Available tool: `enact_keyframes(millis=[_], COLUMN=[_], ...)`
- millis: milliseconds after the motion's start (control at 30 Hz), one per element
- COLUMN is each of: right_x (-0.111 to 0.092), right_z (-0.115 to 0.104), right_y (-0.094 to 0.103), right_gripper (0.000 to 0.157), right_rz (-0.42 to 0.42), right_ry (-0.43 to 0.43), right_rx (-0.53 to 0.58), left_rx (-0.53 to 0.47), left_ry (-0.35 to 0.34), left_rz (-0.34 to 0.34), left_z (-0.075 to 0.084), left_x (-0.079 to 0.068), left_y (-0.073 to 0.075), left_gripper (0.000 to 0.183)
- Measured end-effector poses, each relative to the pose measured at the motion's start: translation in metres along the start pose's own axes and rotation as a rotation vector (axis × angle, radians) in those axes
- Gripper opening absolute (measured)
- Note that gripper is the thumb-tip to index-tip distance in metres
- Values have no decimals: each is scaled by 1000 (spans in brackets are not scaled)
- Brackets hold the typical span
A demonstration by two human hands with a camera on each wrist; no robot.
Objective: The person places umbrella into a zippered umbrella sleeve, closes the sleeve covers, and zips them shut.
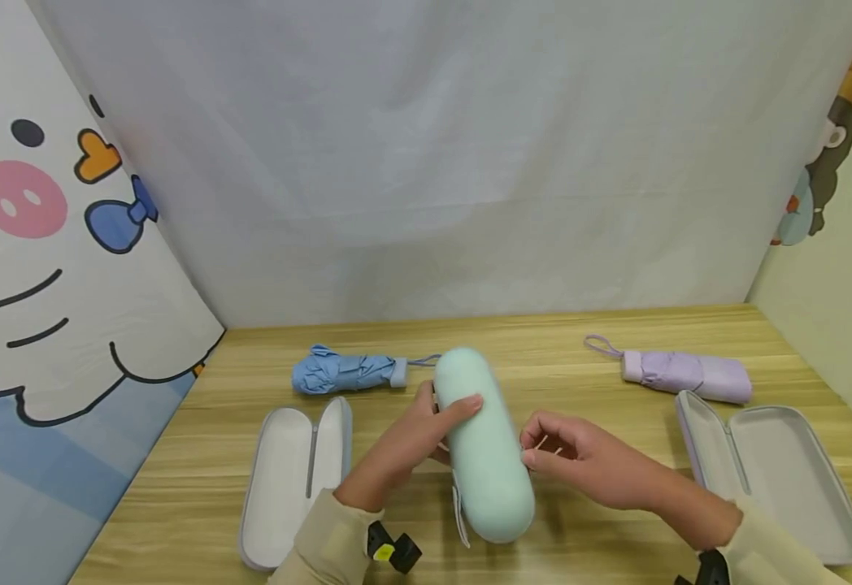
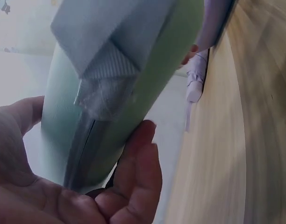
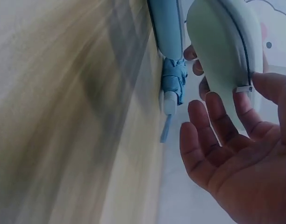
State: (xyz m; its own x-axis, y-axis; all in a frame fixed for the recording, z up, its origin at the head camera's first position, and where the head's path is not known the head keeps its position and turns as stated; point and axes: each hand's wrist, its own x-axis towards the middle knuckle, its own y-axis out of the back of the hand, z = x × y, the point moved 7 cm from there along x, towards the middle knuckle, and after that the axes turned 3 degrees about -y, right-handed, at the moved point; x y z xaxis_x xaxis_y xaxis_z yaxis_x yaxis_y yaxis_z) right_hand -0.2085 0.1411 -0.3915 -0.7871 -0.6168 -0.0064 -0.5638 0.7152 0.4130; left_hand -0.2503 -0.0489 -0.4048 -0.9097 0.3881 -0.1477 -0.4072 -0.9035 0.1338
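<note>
A mint-green rounded zip case (image 1: pixel 488 463) is held up over the middle of the table, tilted slightly. My left hand (image 1: pixel 413 435) grips its left side, thumb across the top and fingers underneath. With thumb and index finger, my right hand (image 1: pixel 587 463) pinches the small zipper pull (image 3: pixel 244 88) at the case's right side; its other fingers are loosely spread. The zip line is drawn together where the right wrist view shows it. A grey fabric tab (image 2: pixel 108 95) sits over the seam on the side facing the left wrist camera. The case's inside is hidden.
An open grey-lined case (image 1: pixel 280 487) lies at left, another open case (image 1: pixel 792 479) at right. Behind them are a folded blue umbrella (image 1: pixel 353 374) and a folded lilac umbrella (image 1: pixel 689 375), both with wrist loops. A pale curtain (image 1: pixel 470 162) hangs along the table's back edge.
</note>
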Motion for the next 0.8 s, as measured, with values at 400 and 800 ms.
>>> enact_keyframes(millis=[400,800], right_x=[-2,-8], right_z=[-16,-30], right_y=[3,9], right_gripper=[7,28], right_rz=[144,222], right_ry=[142,406], right_rx=[-270,-429], left_rx=[-152,-174], left_ry=[28,-41], left_rz=[22,24], left_z=[-6,8], left_x=[0,-3], left_y=[13,32], left_gripper=[77,72])
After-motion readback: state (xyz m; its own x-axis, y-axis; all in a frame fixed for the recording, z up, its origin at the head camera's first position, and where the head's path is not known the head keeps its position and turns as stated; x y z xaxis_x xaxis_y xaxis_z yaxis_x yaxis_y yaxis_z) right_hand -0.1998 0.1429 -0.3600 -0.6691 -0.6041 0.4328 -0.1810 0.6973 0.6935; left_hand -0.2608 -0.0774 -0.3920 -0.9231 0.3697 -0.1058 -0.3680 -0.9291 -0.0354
